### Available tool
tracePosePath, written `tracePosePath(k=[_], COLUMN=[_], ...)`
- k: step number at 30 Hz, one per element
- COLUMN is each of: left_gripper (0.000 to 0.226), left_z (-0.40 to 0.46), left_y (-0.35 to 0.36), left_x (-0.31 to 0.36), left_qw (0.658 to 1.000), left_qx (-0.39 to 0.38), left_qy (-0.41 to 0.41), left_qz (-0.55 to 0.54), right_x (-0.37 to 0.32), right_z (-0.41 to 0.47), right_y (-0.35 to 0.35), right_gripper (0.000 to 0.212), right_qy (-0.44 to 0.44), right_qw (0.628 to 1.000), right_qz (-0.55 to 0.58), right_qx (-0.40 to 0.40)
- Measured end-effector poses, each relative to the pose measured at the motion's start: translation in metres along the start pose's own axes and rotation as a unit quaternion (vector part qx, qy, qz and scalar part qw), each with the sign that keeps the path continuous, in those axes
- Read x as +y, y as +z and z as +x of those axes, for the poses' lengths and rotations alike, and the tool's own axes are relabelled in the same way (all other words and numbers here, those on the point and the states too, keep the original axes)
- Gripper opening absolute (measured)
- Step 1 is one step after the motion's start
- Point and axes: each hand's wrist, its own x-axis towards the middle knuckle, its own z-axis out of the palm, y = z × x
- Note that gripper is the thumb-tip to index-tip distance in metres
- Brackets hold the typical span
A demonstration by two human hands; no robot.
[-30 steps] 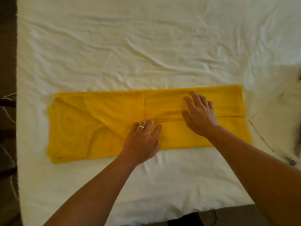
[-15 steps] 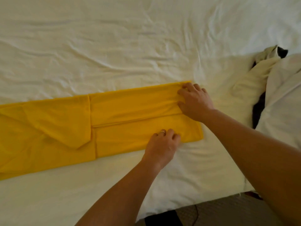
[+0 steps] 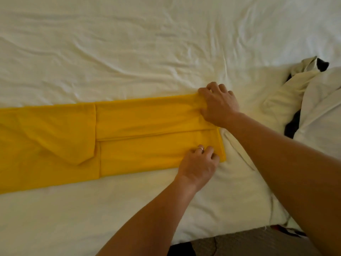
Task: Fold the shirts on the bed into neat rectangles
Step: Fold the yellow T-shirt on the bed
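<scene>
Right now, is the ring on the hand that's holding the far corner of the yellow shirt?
No, the ring is on the left hand at the near corner of the yellow shirt; the right hand grips the far corner.

We see our forearms bare, no sleeves, and a silver ring (image 3: pixel 200 149) on our left hand (image 3: pixel 198 166).

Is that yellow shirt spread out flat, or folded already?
Partly folded: the yellow cotton shirt lies as a long strip, sleeve tucked over it, both hands gripping its right end.
</scene>
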Motion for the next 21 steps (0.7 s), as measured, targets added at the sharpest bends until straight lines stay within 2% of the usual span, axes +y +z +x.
tracePosePath(k=[2, 6, 8, 11, 15, 16, 19, 21], left_gripper=[0.027, 0.021, 0.010, 0.019, 0.011, 0.016, 0.010, 0.003], left_z=[0.005, -0.003, -0.012, -0.014, -0.001, 0.003, 0.004, -0.007], left_y=[0.004, 0.007, 0.006, 0.008, 0.006, 0.006, 0.004, 0.001], left_x=[0.006, 0.011, 0.011, 0.007, 0.010, 0.011, 0.008, 0.003], left_qw=[1.000, 0.998, 0.999, 0.998, 0.999, 0.998, 0.989, 0.969], left_qx=[0.002, 0.040, 0.021, 0.007, -0.008, 0.005, 0.058, 0.115], left_qy=[0.006, 0.012, 0.007, -0.039, -0.043, -0.047, -0.080, -0.113], left_qz=[-0.021, -0.047, -0.046, -0.043, -0.030, -0.040, -0.110, -0.186], right_x=[0.002, 0.005, 0.006, 0.010, 0.016, 0.016, 0.010, 0.000], right_z=[0.005, 0.007, 0.008, 0.012, 0.019, 0.020, 0.022, 0.021], right_y=[-0.001, -0.004, -0.005, -0.008, -0.009, -0.010, -0.016, -0.024], right_gripper=[0.056, 0.058, 0.058, 0.053, 0.039, 0.033, 0.011, 0.006], right_qy=[-0.004, 0.005, -0.006, 0.012, 0.057, 0.065, 0.085, 0.111], right_qw=[1.000, 1.000, 0.999, 0.996, 0.992, 0.990, 0.975, 0.946], right_qz=[-0.028, -0.008, 0.025, 0.081, 0.098, 0.112, 0.199, 0.304], right_qx=[-0.004, -0.016, -0.025, -0.028, -0.054, -0.059, -0.041, -0.023])
